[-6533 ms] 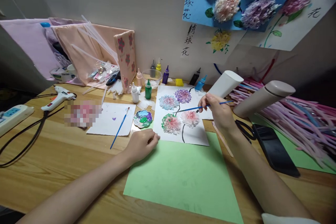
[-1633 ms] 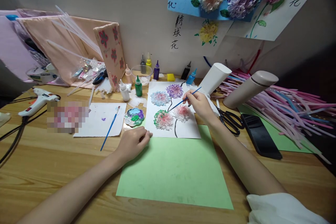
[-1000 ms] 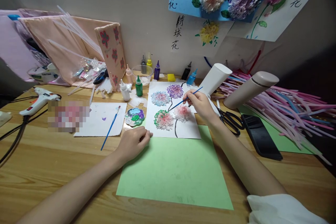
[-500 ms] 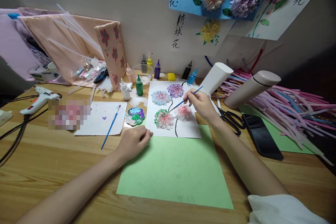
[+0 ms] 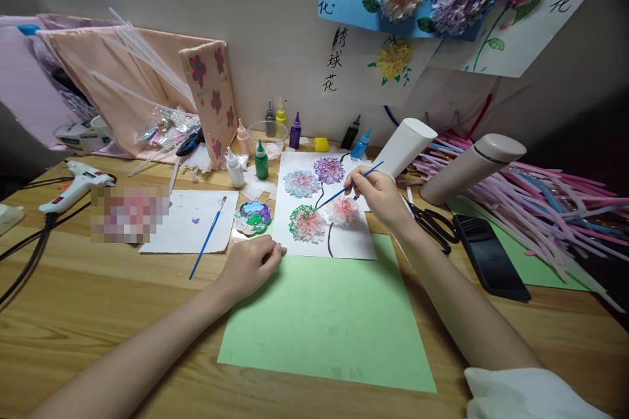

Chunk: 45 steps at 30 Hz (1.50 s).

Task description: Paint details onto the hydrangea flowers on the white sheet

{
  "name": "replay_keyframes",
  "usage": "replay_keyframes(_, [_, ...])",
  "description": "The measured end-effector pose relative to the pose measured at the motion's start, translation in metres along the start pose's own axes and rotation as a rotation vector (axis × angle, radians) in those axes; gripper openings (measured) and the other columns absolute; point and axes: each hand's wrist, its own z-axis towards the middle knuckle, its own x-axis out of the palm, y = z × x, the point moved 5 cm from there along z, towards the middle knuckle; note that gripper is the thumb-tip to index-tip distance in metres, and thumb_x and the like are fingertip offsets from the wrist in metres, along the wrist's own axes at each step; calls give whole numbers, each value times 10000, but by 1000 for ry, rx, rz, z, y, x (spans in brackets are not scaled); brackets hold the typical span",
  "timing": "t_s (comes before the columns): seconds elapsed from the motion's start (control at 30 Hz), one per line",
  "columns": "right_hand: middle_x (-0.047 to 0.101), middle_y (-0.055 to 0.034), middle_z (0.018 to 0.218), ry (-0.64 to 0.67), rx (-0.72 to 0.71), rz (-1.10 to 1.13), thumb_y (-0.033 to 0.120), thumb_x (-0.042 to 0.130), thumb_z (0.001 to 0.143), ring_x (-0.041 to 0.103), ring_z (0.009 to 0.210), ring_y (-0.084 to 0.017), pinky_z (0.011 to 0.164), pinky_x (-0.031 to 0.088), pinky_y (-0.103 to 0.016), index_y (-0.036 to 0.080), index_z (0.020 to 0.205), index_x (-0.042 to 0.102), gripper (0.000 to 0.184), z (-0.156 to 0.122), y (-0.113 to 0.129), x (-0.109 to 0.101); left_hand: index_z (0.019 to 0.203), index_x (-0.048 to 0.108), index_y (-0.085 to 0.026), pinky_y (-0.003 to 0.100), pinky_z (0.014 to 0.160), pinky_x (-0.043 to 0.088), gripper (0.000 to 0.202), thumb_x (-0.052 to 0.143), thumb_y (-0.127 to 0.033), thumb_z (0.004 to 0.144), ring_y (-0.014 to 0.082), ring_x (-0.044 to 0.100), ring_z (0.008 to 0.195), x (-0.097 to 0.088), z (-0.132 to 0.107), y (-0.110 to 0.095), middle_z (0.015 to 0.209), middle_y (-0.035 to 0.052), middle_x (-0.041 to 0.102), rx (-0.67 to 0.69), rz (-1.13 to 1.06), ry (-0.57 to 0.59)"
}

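My right hand (image 5: 374, 194) pinches a thin blue paintbrush (image 5: 339, 194). The brush tip is at the upper right edge of a pink paper flower (image 5: 307, 222) whose left and top edges carry green paint. That flower sits on a white sheet (image 5: 299, 251) with a blue-pink flower (image 5: 301, 183), a purple flower (image 5: 329, 170) and a pale pink flower (image 5: 343, 211). Dark stems are painted between them. My left hand (image 5: 253, 264) rests with curled fingers by the sheet's lower left corner, below a flower-shaped palette (image 5: 253, 217) of green, purple and blue paint.
Green paper (image 5: 324, 321) lies under the sheet. A second brush (image 5: 208, 237) rests on white paper (image 5: 162, 236). Paint bottles (image 5: 261, 160) stand behind. At left is a glue gun (image 5: 81, 188); at right are scissors (image 5: 432, 226), a phone (image 5: 490, 256) and a bottle (image 5: 472, 167).
The right hand and brush have shifted very slightly, the tip staying at the green-edged flower. My left hand keeps its place.
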Motion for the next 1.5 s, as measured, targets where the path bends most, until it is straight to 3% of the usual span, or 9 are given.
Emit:
replay_keyframes(0.3, [581, -20, 669, -22, -33, 77, 379, 455, 889, 483, 630, -138, 615, 385, -273, 184, 742, 599, 283, -2, 4, 0, 608, 491, -170, 243, 594, 337, 359, 388, -281, 934, 128, 567, 629, 1, -1, 1, 625, 4, 564, -6, -10, 7])
replay_keyframes(0.57, [579, -4, 666, 9, -27, -125, 319, 434, 896, 492, 623, -129, 627, 368, -269, 184, 719, 593, 274, -9, 14, 5, 583, 431, -174, 243, 604, 348, 367, 382, -280, 931, 136, 597, 672, 2, -1, 1, 639, 7, 570, -10, -28, 29])
replay_keyframes(1.13, [579, -6, 659, -18, 7, -10, 336, 454, 888, 510, 647, -137, 640, 376, -279, 186, 711, 589, 269, -3, 2, 2, 577, 450, -172, 240, 594, 343, 374, 382, -278, 929, 134, 591, 667, 1, -1, 0, 627, 7, 560, -3, -15, 26])
replay_keyframes(1.33, [600, -11, 699, -15, -35, 94, 365, 461, 907, 505, 647, -132, 617, 393, -269, 191, 769, 619, 272, -6, 8, 7, 616, 530, -165, 243, 592, 325, 378, 380, -290, 940, 116, 534, 600, 1, -1, 0, 629, 1, 558, 4, -2, 21])
replay_keyframes(1.4, [625, -17, 748, 25, -68, 155, 373, 466, 915, 526, 676, -133, 622, 411, -265, 198, 812, 630, 262, -10, 14, 13, 631, 556, -163, 243, 591, 322, 378, 382, -289, 941, 116, 531, 598, 1, -1, 0, 628, 2, 560, 8, 0, 17])
replay_keyframes(1.5, [662, -28, 903, 186, -83, 145, 376, 463, 929, 582, 803, -148, 710, 449, -276, 221, 935, 642, 237, -20, 21, 34, 639, 576, -160, 243, 592, 322, 376, 385, -279, 940, 116, 533, 601, 1, -2, -1, 628, 3, 561, 14, 4, 10])
